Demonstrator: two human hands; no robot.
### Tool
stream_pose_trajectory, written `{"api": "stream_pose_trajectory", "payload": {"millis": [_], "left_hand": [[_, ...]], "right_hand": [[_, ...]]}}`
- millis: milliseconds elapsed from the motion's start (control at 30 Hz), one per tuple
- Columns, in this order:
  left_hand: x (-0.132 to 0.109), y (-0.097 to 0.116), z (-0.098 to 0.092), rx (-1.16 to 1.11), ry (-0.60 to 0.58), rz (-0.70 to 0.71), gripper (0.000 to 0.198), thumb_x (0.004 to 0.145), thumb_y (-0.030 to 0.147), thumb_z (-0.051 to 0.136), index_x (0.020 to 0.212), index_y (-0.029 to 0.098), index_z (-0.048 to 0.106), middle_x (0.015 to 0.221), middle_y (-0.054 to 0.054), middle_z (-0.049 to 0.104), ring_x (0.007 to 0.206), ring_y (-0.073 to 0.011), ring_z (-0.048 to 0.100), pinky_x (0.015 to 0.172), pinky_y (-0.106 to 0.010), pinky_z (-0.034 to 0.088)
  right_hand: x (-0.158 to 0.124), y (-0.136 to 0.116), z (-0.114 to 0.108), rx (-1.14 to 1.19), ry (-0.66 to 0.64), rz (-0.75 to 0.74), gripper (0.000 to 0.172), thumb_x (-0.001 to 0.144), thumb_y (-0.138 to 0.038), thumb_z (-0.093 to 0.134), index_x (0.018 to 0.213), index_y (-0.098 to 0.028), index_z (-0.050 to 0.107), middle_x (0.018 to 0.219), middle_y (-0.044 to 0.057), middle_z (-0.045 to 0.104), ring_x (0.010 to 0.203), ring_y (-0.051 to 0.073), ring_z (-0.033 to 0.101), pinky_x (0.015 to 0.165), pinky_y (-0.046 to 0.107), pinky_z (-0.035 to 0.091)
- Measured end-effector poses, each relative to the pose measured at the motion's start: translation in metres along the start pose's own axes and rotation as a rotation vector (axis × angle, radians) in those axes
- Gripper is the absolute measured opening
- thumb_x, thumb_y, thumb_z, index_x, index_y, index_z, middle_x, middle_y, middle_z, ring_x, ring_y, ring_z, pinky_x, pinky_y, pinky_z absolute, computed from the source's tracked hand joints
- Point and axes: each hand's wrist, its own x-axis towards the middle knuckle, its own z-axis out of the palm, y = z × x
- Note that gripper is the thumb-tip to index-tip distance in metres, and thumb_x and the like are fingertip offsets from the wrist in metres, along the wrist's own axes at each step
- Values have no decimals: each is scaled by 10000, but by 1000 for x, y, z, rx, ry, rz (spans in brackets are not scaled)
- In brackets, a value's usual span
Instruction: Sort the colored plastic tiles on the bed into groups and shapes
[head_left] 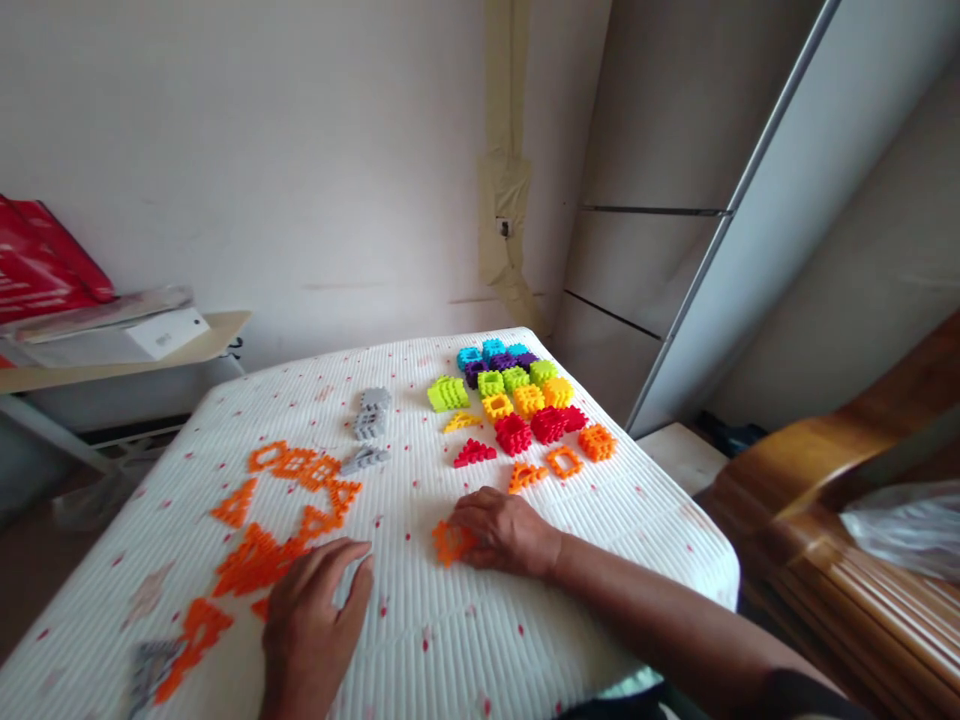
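Observation:
My right hand (508, 530) is closed on an orange plastic building tile (448, 543), low over the white cloth near the middle of the table. The tile's notched edge shows to the left of my fingers. My left hand (319, 610) holds nothing, its thumb and fingers apart, just right of a loose pile of orange building tiles (251, 560). More orange pieces lie beyond it, among them an orange triangle (236, 503) and some joined squares (296, 464). Beyond my right hand are an orange triangle piece (526, 477), an orange square frame (564, 461) and an orange stack (598, 442).
Red (514, 435), yellow (529, 401), green (448, 393), purple (502, 362) and blue stacks (469, 357) stand at the back right. Grey tiles (369, 420) lie in the back middle. A wooden chair (840, 470) is at the right, a side table (217, 335) at the left.

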Motion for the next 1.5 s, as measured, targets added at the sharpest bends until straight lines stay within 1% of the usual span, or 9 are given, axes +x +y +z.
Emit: {"api": "stream_pose_trajectory", "payload": {"millis": [100, 233, 333, 433, 533, 667, 1067, 1267, 1500], "left_hand": [[-1, -8, -3, 23, 47, -7, 140, 814, 295, 465, 873, 254, 585, 907, -60, 663, 883, -232, 607, 863, -397, 454], [-1, -7, -1, 23, 92, 27, 134, 810, 299, 468, 854, 257, 587, 887, -52, 668, 849, -226, 618, 825, -374, 473], [0, -4, 2, 36, 119, 77, 143, 813, 286, 461, 852, 249, 593, 871, -50, 674, 822, -221, 626, 795, -363, 479], [2, -5, 4, 50, 180, 175, 146, 806, 308, 473, 822, 239, 601, 819, -40, 674, 754, -211, 630, 739, -345, 484], [4, -6, 5, 72, 219, 231, 175, 814, 332, 467, 811, 226, 606, 795, -40, 668, 714, -201, 626, 703, -331, 483], [5, -7, 5, 100, 220, 245, 186, 829, 323, 454, 816, 218, 607, 795, -42, 668, 712, -191, 623, 699, -314, 483], [1, -10, 7, 101, 207, 224, 164, 817, 315, 465, 831, 229, 604, 818, -37, 669, 740, -193, 625, 732, -315, 487], [3, -9, 8, 90, 227, 238, 167, 821, 311, 468, 822, 221, 608, 802, -40, 665, 722, -196, 623, 708, -322, 479], [1, -9, 10, 22, 237, 224, 121, 810, 254, 503, 830, 213, 615, 809, -27, 660, 750, -177, 619, 734, -305, 472]], "right_hand": [[-13, 13, -25, 44, 163, 16, 392, 803, -336, 620, 1150, -160, 564, 1170, 117, 595, 1082, 205, 543, 903, 336, 464], [-48, 47, -80, -40, 363, 145, 349, 816, -351, 616, 1116, -174, 588, 1126, 115, 622, 1039, 212, 574, 900, 371, 464], [-80, 81, -118, -155, 385, 235, 301, 816, -323, 614, 1080, -179, 608, 1105, 110, 637, 1025, 222, 582, 910, 401, 458], [-106, 112, -137, -214, 336, 319, 274, 796, -292, 618, 1052, -195, 629, 1093, 94, 648, 979, 217, 604, 859, 382, 493], [-119, 135, -141, -195, 280, 382, 273, 756, -256, 631, 1022, -195, 645, 1080, 80, 659, 954, 205, 618, 798, 335, 524], [-123, 148, -138, -127, 231, 447, 296, 737, -259, 623, 1028, -209, 653, 1106, 64, 654, 965, 200, 623, 738, 297, 543], [-122, 152, -145, 101, 153, 586, 366, 716, -245, 611, 1075, -191, 664, 1113, 55, 665, 915, 202, 653, 752, 276, 548], [-122, 152, -145, 267, 149, 630, 400, 691, -320, 628, 1065, -183, 670, 1168, 71, 637, 1004, 244, 625, 823, 316, 531], [-119, 146, -142, 307, 161, 668, 488, 660, -452, 654, 1062, -175, 673, 1125, 94, 656, 1000, 269, 626, 833, 341, 531]]}}
